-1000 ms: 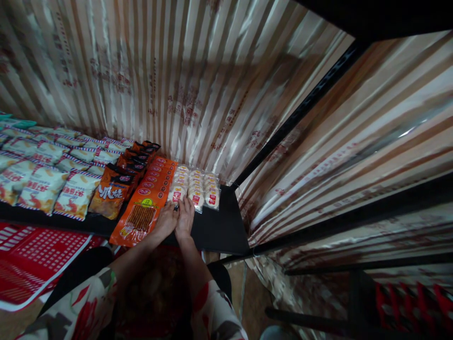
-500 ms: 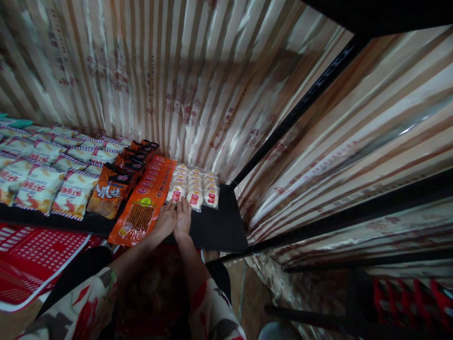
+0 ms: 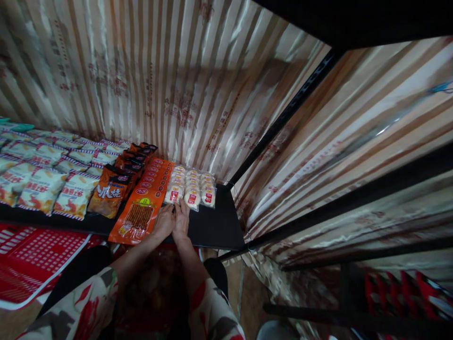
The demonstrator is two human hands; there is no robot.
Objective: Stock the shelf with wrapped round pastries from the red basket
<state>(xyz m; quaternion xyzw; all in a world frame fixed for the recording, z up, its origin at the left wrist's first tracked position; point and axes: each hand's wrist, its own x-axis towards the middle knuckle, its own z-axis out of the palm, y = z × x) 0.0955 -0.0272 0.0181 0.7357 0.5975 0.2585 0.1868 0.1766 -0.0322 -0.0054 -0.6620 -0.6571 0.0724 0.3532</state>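
Observation:
Side by side on the black shelf, my left hand [image 3: 165,222] and my right hand [image 3: 181,220] reach to the front of the leftmost row of small clear packets. Their fingers are drawn together at the lower edge of the front packet of white round cakes [image 3: 174,194], which bears a red label; the exact grip is partly hidden. Two similar rows of white cake packets [image 3: 193,198] lie to the right. Just left of my hands is a long orange snack bag [image 3: 140,212] with brown sticks showing on it.
Dark orange snack bags [image 3: 109,191] and several rows of pale snack bags [image 3: 72,193] fill the shelf's left side. Red baskets [image 3: 38,255] stand below. A striped curtain [image 3: 184,71] hangs behind, and a black post [image 3: 283,118] rises at the shelf's right end [image 3: 226,226].
The view has shifted slightly, so the post and shelf end appear further left. My hands stay at the front packet, with the fingertips now lower on it.

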